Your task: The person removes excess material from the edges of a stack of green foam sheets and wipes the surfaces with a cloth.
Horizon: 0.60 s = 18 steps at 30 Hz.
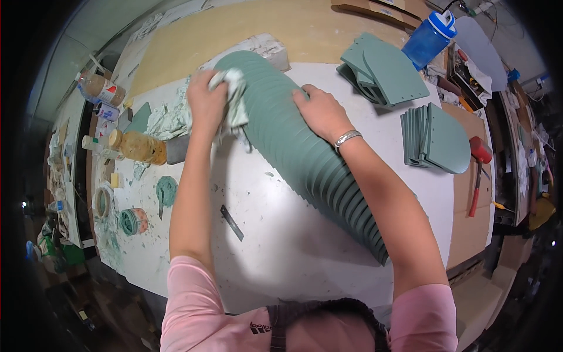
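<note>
A long fanned row of green rounded panels (316, 158) lies diagonally on the white table, a stained rag (236, 97) pressed against its far end.

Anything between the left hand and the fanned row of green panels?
Only the rag: the left hand presses it onto the row of green panels. The right hand lies bare on the panels, nothing between.

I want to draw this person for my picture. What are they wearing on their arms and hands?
Short pink sleeves cover only the upper arms; both forearms are bare. The right hand has a silver bracelet at the wrist. The left hand wears nothing. No gloves on either hand.
</note>
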{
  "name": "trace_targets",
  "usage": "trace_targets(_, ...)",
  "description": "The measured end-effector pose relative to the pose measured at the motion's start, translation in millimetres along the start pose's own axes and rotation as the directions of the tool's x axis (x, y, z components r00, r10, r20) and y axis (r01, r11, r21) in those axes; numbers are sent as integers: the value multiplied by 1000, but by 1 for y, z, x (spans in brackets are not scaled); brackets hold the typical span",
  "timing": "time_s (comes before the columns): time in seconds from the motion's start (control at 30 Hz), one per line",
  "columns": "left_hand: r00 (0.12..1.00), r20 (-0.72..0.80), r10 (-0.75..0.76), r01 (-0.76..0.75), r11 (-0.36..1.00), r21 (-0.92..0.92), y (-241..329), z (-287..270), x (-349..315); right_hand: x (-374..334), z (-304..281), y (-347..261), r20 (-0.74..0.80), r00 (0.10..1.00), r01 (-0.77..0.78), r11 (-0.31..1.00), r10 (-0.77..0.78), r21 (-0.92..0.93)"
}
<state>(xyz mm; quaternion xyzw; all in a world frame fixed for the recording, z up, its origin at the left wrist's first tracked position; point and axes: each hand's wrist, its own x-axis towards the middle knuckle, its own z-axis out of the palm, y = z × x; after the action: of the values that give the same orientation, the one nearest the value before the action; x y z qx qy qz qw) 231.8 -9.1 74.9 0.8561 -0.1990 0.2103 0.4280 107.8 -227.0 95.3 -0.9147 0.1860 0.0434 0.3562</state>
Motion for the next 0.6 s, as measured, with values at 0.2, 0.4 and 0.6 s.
trace_targets(0.2,984,-66,164,-160,986,53,6,29,-5,3,6,0,-12,1000,21,999,-20,39)
trace_targets(0.4,996,79,-35,33,999,21,-35,-9,-95,3,5,-1,5,1000,5,1000,-5,3)
trace_targets(0.6,995,-92,43,-55,989,-141,23,11,-36,4,5,1,-5,1000,-8,998,9,66)
